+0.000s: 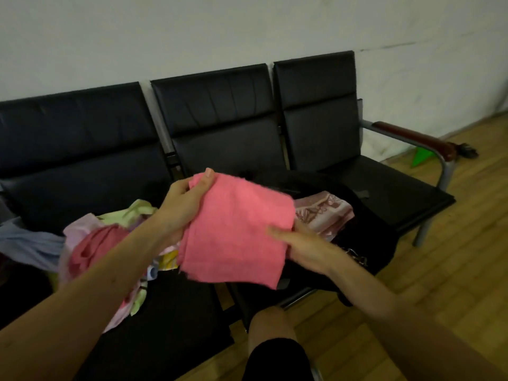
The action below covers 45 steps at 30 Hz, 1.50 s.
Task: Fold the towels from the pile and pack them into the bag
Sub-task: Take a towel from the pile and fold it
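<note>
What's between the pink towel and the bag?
Nothing visible. The left hand and right hand hold the pink towel just in front of the black bag; only a folded patterned towel lies inside.

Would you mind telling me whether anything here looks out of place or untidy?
Mainly the towel pile on the bench: a crumpled heap sprawling across the seat. A dark ragged thing sits past the armrest, too blurred to identify. The pink towel, held by the left hand and right hand, looks fine.

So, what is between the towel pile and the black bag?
In the head view, the pink towel, held by the left hand and right hand, hangs between the pile and the bag.
</note>
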Each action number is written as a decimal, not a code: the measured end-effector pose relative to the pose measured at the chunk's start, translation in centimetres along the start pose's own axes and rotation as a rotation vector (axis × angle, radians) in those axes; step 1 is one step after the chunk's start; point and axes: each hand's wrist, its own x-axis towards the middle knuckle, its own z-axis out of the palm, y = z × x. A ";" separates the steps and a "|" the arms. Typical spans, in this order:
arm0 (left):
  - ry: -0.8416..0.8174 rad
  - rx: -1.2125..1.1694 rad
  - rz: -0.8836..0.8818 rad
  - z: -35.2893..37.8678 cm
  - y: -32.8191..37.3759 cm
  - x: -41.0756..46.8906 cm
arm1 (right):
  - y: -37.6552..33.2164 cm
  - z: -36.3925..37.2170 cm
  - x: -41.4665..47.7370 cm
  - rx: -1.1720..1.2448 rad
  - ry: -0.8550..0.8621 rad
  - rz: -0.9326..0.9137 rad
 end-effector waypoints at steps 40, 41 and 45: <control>-0.366 0.263 -0.226 23.1 -22.7 21.3 | 5.2 -29.7 20.2 -1.287 0.541 0.267; -0.374 0.259 -0.241 22.8 -22.3 21.5 | 4.5 -29.3 19.8 -1.298 0.564 0.264; -0.270 0.236 -0.253 18.4 -17.6 21.2 | 1.9 -24.0 18.9 -1.331 0.591 0.018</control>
